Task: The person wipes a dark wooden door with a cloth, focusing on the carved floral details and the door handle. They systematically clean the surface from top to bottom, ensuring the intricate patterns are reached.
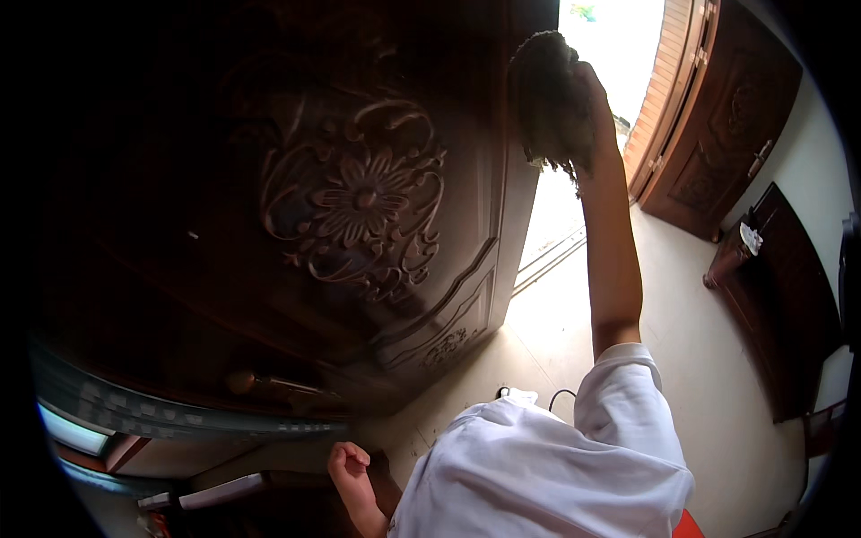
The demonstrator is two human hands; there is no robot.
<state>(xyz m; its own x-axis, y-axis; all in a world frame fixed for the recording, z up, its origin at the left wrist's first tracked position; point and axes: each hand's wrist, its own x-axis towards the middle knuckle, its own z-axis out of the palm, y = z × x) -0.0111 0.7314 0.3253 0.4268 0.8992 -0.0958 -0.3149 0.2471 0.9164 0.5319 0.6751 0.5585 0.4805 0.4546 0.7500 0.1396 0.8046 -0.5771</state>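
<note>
A dark, carved wooden door [370,198] with a flower relief fills the left and middle of the view. My right hand [595,101] is raised at the door's edge and holds a dark grey-green cloth [551,101], which lies against that edge and covers most of the fingers. The cloth's lower rim looks ragged. My left hand [350,457] is low and near my body, with its fingers curled and nothing seen in them. It is apart from the door. A metal door handle [282,387] shows near the door's lower left.
Bright light comes through the doorway [555,215] beyond the door edge. Another carved wooden door [726,128] stands at the upper right. Dark wooden furniture [780,302] lines the right wall, with a small white item [751,239] on it. A red object [686,526] shows below.
</note>
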